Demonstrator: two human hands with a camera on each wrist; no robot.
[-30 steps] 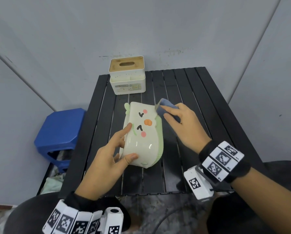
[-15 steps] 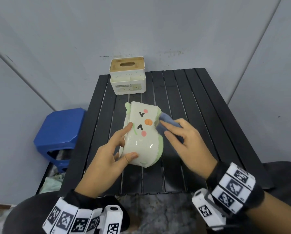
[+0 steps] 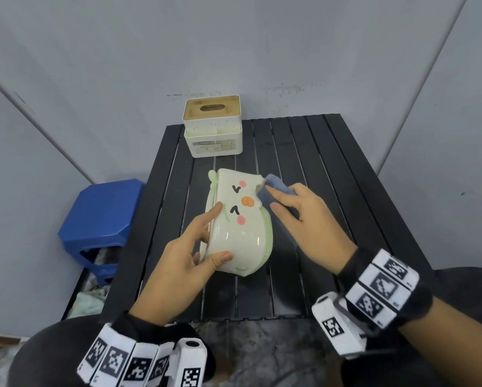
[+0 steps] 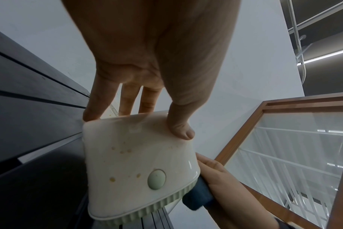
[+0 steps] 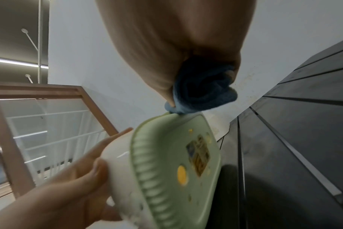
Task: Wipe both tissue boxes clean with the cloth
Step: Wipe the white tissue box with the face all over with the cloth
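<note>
A cream tissue box with a cartoon face and a green ribbed base (image 3: pixel 235 219) (image 4: pixel 139 167) (image 5: pixel 172 167) is held tilted on its side above the black slatted table (image 3: pixel 332 191). My left hand (image 3: pixel 189 247) (image 4: pixel 157 96) grips its near end, thumb on the face side and fingers behind. My right hand (image 3: pixel 304 219) (image 5: pixel 176 46) holds a folded blue cloth (image 3: pixel 273 192) (image 5: pixel 202 89) (image 4: pixel 196 196) and presses it against the box's far right edge by the green base. Brown spots show on the box's cream side. A second, white tissue box with a wooden lid (image 3: pixel 212 125) stands at the table's far left.
A blue plastic stool (image 3: pixel 100 219) stands left of the table, with crumpled cloth (image 3: pixel 89 300) on the floor beside it. Grey walls close in behind and on both sides. The table's right half holds nothing else.
My right hand with the cloth slid down along the box's right side, then back up toward its far edge. The left hand kept the box in the same place.
</note>
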